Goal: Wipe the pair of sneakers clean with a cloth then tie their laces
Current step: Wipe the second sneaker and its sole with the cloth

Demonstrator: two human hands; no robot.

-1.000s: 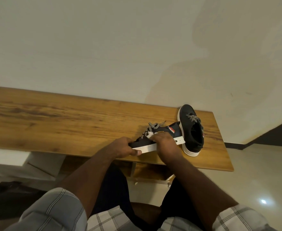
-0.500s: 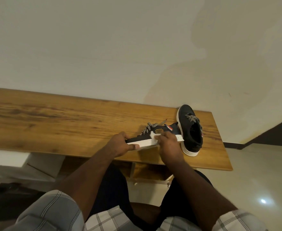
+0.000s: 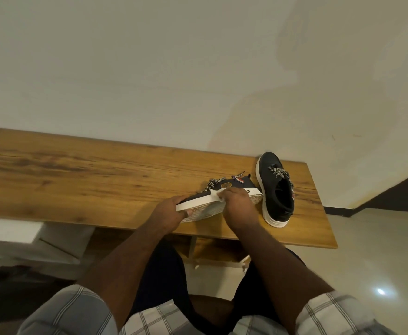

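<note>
1. The left hand (image 3: 168, 215) grips the toe end of a dark sneaker (image 3: 224, 192), fingers curled over its white sole edge and thumb on the patterned underside.
2. The right hand (image 3: 238, 205) holds a small white cloth (image 3: 216, 192), fingers bunched around it, and presses it against the white sole edge near the middle of that sneaker.
3. The held sneaker is tipped on its side so that its sole faces the person; its heel points right, and its black-and-white laces (image 3: 213, 184) hang loose on the far side.
4. The second sneaker (image 3: 276, 189) stands upright on its sole just to the right, toe pointing away toward the wall, with its laces (image 3: 279, 172) untied across the tongue.
5. Both sneakers are at the right end of a long wooden table (image 3: 77, 180) that runs along a pale wall (image 3: 149, 68).
6. Checked sleeves (image 3: 77, 310) show at the bottom, and glossy floor (image 3: 379, 250) lies to the right.
</note>
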